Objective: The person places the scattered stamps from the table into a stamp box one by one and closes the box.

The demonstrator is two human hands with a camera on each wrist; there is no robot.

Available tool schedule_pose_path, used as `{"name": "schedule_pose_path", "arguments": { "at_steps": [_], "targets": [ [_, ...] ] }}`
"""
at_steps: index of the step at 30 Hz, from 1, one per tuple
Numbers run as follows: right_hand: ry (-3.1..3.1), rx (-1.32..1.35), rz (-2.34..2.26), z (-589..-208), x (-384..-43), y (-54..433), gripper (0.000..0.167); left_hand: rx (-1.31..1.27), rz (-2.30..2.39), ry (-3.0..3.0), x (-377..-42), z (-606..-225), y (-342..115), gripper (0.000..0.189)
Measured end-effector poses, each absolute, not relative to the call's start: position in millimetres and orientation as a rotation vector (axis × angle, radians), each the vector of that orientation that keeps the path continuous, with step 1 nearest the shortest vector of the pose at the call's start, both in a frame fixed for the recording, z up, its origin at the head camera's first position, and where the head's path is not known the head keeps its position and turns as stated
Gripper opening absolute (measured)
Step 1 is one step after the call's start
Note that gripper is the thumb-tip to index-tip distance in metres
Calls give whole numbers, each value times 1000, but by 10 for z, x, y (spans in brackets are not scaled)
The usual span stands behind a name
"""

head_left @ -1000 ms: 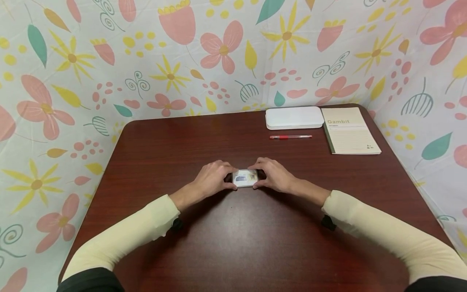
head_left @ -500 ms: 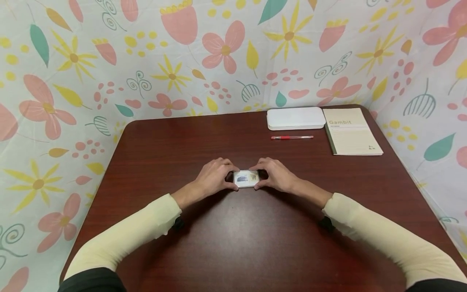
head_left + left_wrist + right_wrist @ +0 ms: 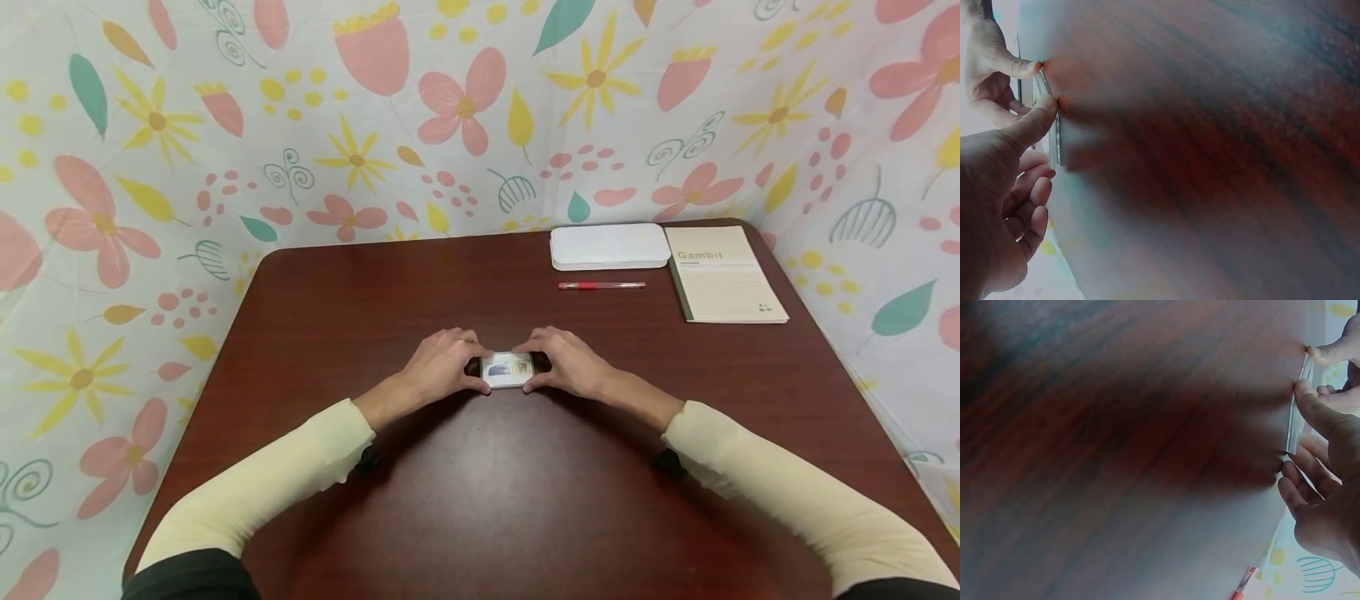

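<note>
A small flat white rectangular case [image 3: 507,371] with printed pictures on its face lies at the middle of the table. My left hand [image 3: 442,364] pinches its left end between thumb and fingers, the thumb on the near edge. From the other side, my right hand [image 3: 567,362] pinches the right end in the same way. Both wrist views show the case's thin, clear-looking edge [image 3: 1054,134] close to the tabletop. Whether it touches the wood is hard to tell. The right thumb [image 3: 1313,406] presses that near edge too.
At the back right of the dark brown table [image 3: 480,492] lie a white pencil case [image 3: 610,247], a red pen [image 3: 602,286] and a cream notebook marked Gambit [image 3: 726,275]. A flowered cloth [image 3: 285,125] hangs behind the table and along both sides.
The head view has shifted slightly. Both hands keep the same hold on the case, which stays in place on the table.
</note>
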State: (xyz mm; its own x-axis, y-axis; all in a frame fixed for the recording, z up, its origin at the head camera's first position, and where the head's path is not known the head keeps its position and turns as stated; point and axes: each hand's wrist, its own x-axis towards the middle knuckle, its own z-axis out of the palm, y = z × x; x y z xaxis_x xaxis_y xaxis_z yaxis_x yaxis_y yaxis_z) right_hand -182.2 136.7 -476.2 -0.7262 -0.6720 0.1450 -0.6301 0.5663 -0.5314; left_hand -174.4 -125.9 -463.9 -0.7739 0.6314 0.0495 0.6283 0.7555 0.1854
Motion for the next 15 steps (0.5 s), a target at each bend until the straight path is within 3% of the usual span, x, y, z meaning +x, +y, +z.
{"name": "schedule_pose_path", "arguments": {
  "at_steps": [15],
  "targets": [
    [2676,-1143,-784,-4697,-1829,1359,62,1125,250,2921,-1736,-4652,-1290,59]
  ]
}}
